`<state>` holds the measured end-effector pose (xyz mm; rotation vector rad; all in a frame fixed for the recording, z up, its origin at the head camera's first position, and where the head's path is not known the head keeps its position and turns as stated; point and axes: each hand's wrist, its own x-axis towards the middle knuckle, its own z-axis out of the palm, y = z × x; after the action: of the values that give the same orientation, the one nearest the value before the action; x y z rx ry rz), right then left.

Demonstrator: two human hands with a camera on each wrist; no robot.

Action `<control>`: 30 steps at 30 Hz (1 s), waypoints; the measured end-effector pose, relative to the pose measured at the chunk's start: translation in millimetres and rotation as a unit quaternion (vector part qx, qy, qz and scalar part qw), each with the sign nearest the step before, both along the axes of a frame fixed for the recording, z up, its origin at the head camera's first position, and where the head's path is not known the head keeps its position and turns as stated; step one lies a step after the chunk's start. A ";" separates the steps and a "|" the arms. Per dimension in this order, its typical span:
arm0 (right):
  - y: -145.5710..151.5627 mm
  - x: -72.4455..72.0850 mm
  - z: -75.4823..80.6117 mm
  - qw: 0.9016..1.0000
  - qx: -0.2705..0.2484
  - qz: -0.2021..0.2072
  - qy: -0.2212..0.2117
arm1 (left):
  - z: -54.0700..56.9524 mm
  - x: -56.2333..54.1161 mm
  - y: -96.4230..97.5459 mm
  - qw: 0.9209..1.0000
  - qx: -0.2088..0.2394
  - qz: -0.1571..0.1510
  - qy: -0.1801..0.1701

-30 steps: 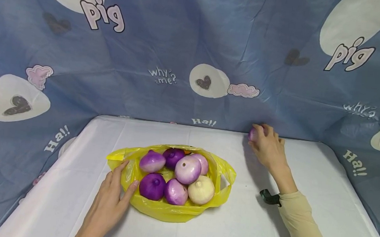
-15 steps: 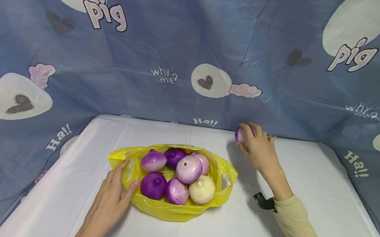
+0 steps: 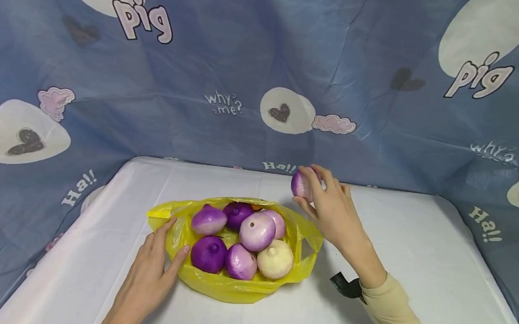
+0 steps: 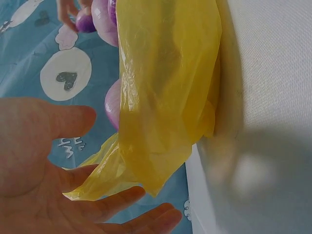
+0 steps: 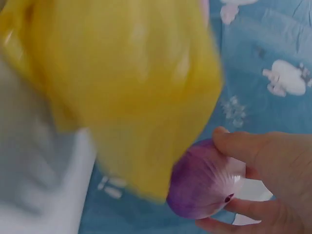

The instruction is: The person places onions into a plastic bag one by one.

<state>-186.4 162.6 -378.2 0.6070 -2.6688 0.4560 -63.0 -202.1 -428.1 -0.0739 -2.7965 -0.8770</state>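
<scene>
A yellow plastic bag (image 3: 239, 290) stands wide-mouthed on the white table, holding several onions, among them a dark purple onion (image 3: 208, 254), a pale cream onion (image 3: 275, 259) and a light purple onion (image 3: 257, 232) on top. My right hand (image 3: 334, 209) grips another purple onion (image 3: 302, 186) behind the bag's right back rim. In the right wrist view, thumb and fingers wrap around that onion (image 5: 204, 180), and the bag partly overlaps it. With fingers spread and relaxed, my left hand (image 3: 148, 270) rests at the bag's left end, its fingertips at the rim.
The white tabletop (image 3: 419, 248) reaches back to a blue printed cloth (image 3: 203, 64) hung behind and along the sides. A dark strap (image 3: 346, 285) sticks out from the right sleeve (image 3: 399, 313). A bit of orange shows among the onions at the bag's back.
My right hand has carried its onion leftward from the table's back right toward the bag. The left hand and the bag have stayed in place.
</scene>
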 end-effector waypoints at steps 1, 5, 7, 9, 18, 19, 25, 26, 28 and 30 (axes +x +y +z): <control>-4.3 1.6 1.0 1.000 -0.001 0.010 0.003 | -0.1 0.0 -0.1 1.000 0.000 0.000 0.000; -20.2 8.5 3.6 0.999 -0.002 0.040 0.013 | -0.6 -0.3 -0.3 1.000 0.001 0.000 0.004; -27.1 11.6 4.1 0.998 0.000 0.052 0.020 | -0.7 -0.5 -0.4 1.000 0.001 -0.001 0.006; -33.6 14.6 4.5 0.998 0.005 0.057 0.029 | -0.6 -0.6 -0.5 1.000 0.001 -0.001 0.007; -57.5 27.5 4.3 0.994 -0.010 0.098 0.053 | 0.7 0.7 -0.6 1.000 -0.001 0.002 -0.002; -60.2 28.5 4.3 0.993 -0.014 0.104 0.055 | 0.6 0.7 -0.6 1.000 -0.002 0.002 -0.003; -73.9 34.1 2.1 0.990 -0.036 0.133 0.043 | 0.9 0.1 -0.7 1.000 0.001 0.001 -0.008; -75.5 34.9 1.2 0.989 -0.040 0.137 0.037 | 1.0 0.2 -0.7 1.000 0.002 0.000 -0.009; -78.5 36.0 -0.9 0.987 -0.051 0.148 0.023 | 1.1 0.2 -0.7 1.000 0.002 0.000 -0.010; -81.1 36.8 -3.0 0.986 -0.061 0.157 0.008 | 1.2 0.2 -0.6 1.000 0.001 0.000 -0.012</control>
<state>-149.6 81.6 -381.2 0.9950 -2.5128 0.6898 -62.8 -202.8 -426.8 -0.0643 -2.8169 -0.8862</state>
